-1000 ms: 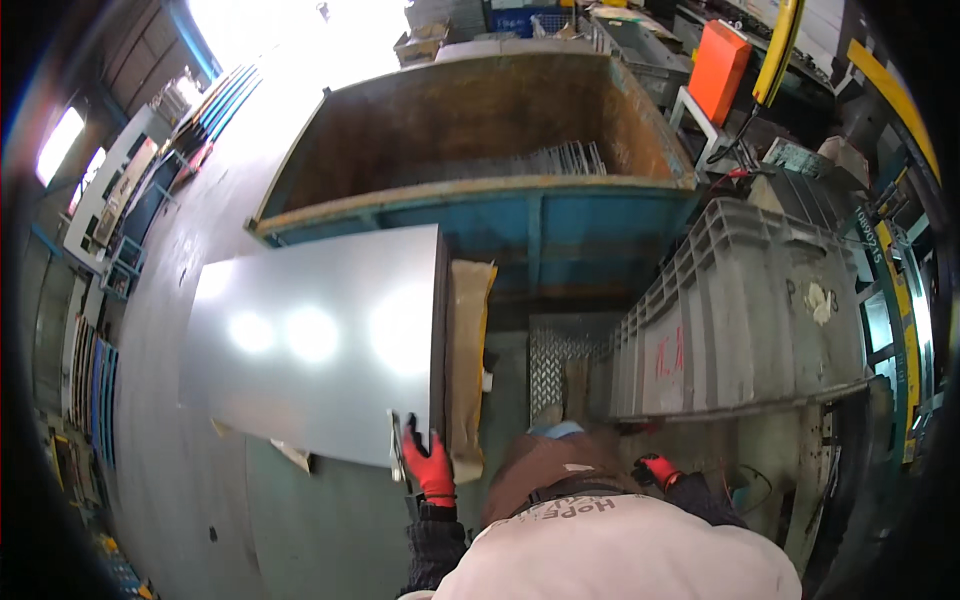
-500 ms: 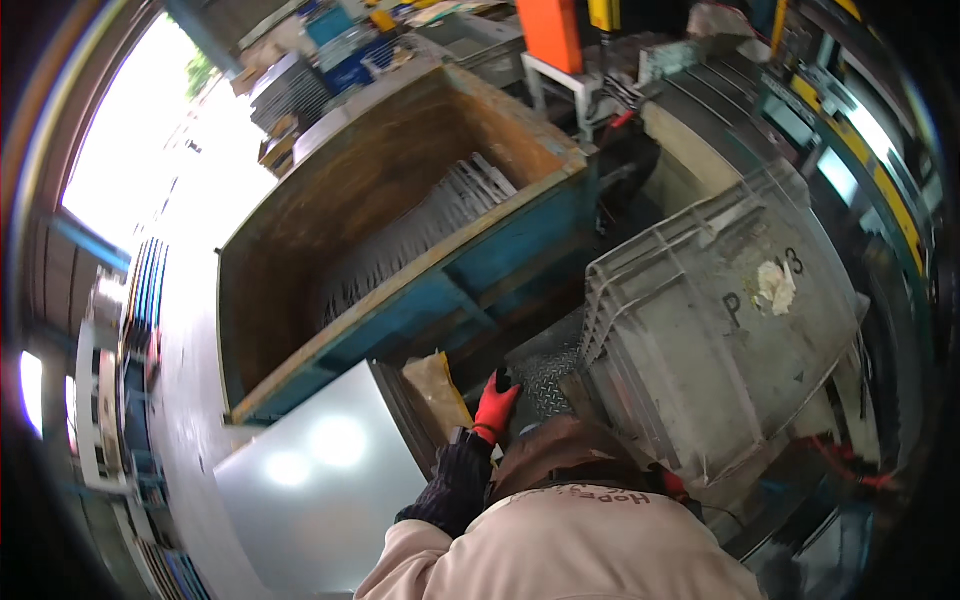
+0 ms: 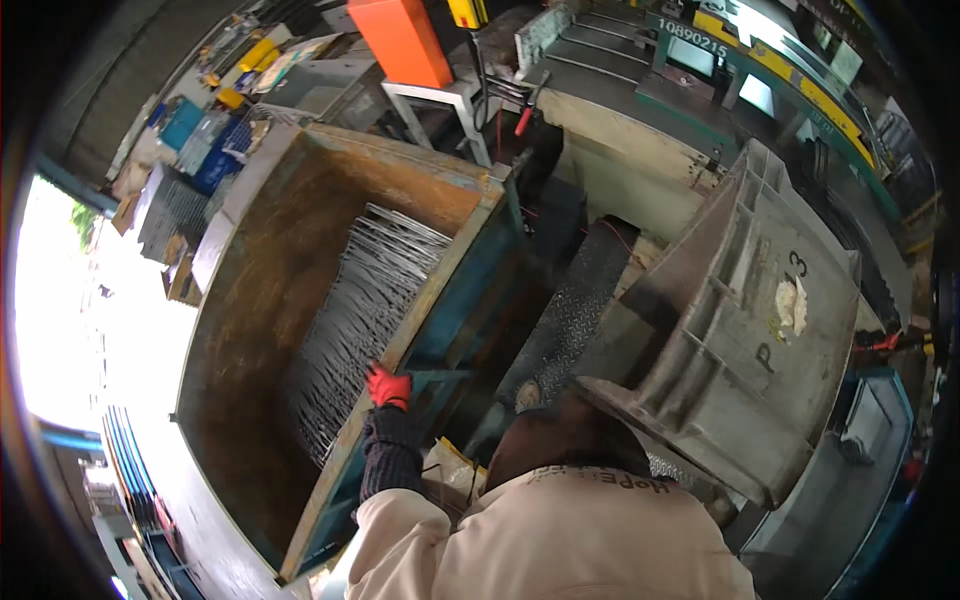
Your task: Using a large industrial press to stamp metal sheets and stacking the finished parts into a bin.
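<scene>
My left hand, in a red glove below a dark knitted cuff, is at the near rim of a big rusty metal bin with blue outer sides. Its fingers are bent over the rim and look closed on it. Inside the bin, close to that hand, lies a heap of thin grey metal strips, packed side by side. A yellowish sack shows just below my left forearm. My right hand is hidden behind the pale clothing at the lower edge.
A large grey plastic tub stands tilted on the right. Between bin and tub runs a dark diamond-plate strip. An orange box on a white stand is beyond the bin. A green and yellow machine fills the far right.
My left hand has risen from beside the yellowish sack to the bin's rim. The view has turned, showing more of the bin's inside; the shiny sheet at lower left is gone from sight.
</scene>
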